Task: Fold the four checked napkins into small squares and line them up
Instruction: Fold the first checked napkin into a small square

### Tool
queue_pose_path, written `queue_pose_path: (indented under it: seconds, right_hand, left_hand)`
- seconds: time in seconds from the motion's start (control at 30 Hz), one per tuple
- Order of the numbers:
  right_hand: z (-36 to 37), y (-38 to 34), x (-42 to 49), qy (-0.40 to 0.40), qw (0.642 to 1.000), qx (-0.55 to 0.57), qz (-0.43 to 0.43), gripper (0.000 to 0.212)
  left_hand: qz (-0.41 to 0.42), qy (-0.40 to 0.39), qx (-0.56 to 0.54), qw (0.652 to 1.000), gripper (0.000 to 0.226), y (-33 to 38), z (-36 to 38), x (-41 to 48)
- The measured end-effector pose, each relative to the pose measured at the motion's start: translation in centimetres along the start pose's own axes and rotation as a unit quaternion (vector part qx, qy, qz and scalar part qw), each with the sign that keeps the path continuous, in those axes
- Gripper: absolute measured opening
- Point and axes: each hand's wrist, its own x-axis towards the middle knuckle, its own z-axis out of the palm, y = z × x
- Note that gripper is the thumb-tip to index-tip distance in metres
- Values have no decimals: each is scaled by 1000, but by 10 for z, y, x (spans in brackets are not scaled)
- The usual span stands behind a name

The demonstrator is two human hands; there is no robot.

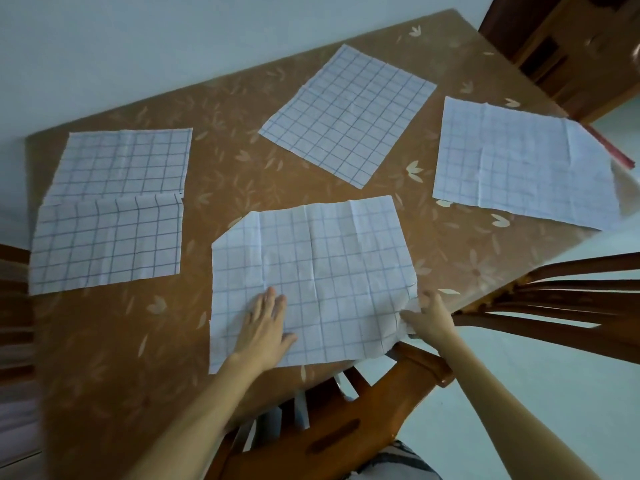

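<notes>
Four white napkins with blue checks lie spread flat on the brown table [221,174]. The nearest napkin [318,268] has creases and a turned-in far left corner. My left hand [263,327] rests flat on its near left part, fingers together. My right hand [427,318] pinches its near right corner, which is lifted and crumpled at the table's edge. The left napkin [110,209] lies at the table's left side. The far napkin [346,112] sits tilted at the back. The right napkin [523,161] reaches the table's right edge.
The table wears a brown cloth with pale leaf prints. A wooden chair back [346,424] stands right below the near napkin, between my arms. Another wooden chair [561,306] is at the right edge. A dark wooden door [571,46] stands at the far right.
</notes>
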Motion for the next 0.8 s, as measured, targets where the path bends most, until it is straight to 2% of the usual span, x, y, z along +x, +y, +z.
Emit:
queue_pose_path:
  seconds: [0.1,0.2,0.3,0.37,0.43,0.53,0.57,0.63,0.7,0.8]
  right_hand:
    - [3,-19,-15,-10,995,23,-95,78]
    - [9,-42,-29,-45,990,45,-122,79]
    - [22,-66,-49,-94,979,60,-170,84]
    - [34,-77,-60,-136,967,79,-199,87]
    - [45,-86,-73,-164,953,73,-244,87]
    - [53,-100,-90,-213,928,50,-302,82]
    - [53,-104,-94,-229,920,35,-316,78]
    - [54,-109,-94,-240,912,11,-334,77]
    - [53,-111,-87,-217,914,-5,-342,82]
    - [52,-113,-66,-158,928,-21,-336,83]
  left_hand:
    - [42,-5,-75,996,85,21,-10,-10]
    - [76,-41,-141,986,97,49,-13,-27]
    - [86,-26,-191,977,103,70,-16,-39]
    - [67,19,-300,952,90,80,-18,-43]
    - [13,82,-403,911,62,82,-21,-43]
    - [-37,124,-491,862,26,65,-23,-46]
    - [-39,136,-504,852,20,57,-24,-48]
    - [-45,157,-512,843,24,43,-29,-56]
    - [-60,172,-518,836,24,28,-30,-63]
    - [-105,159,-553,811,12,0,-22,-73]
